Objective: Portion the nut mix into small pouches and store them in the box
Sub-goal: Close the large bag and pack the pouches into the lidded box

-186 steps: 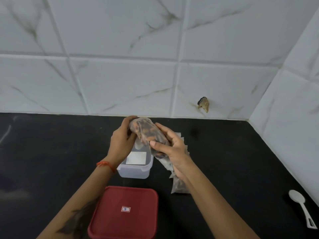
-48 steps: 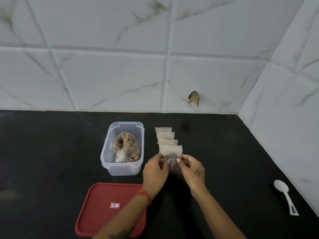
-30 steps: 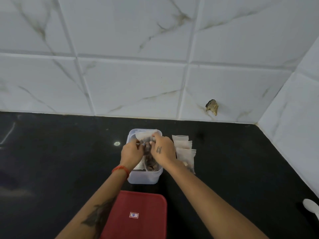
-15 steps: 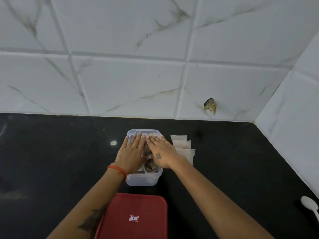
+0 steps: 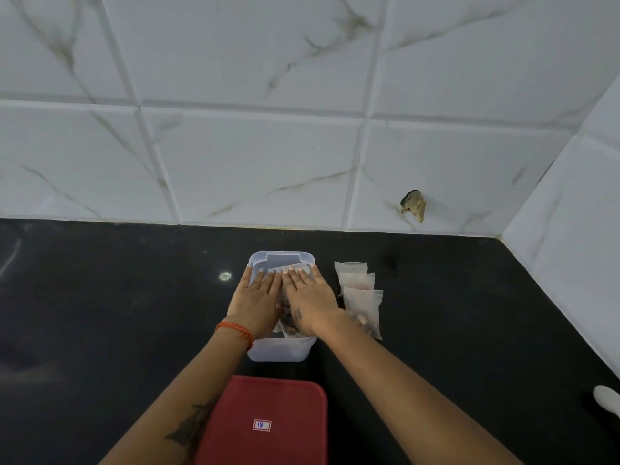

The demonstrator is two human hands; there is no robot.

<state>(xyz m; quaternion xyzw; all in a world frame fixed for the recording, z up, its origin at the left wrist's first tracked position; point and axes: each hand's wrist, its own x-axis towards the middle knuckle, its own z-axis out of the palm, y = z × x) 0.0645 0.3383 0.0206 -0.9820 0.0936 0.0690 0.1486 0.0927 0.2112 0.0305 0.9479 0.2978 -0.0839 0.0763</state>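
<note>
A clear plastic box (image 5: 277, 351) stands on the black counter, with pouches of nut mix (image 5: 291, 325) inside. My left hand (image 5: 255, 302) and my right hand (image 5: 310, 300) lie flat side by side over the box, fingers straight, pressing down on the pouches. They hide most of what is inside. Just right of the box, three filled pouches (image 5: 360, 298) lie overlapping in a row on the counter.
The box's red lid (image 5: 265, 421) lies flat on the counter in front of the box. A white plastic spoon (image 5: 606, 399) shows at the right edge. White tiled walls close off the back and the right side.
A pouch from the row went into the box, held in both hands. My fingers then straightened and now press flat on the pouches; the row beside the box is one shorter.
</note>
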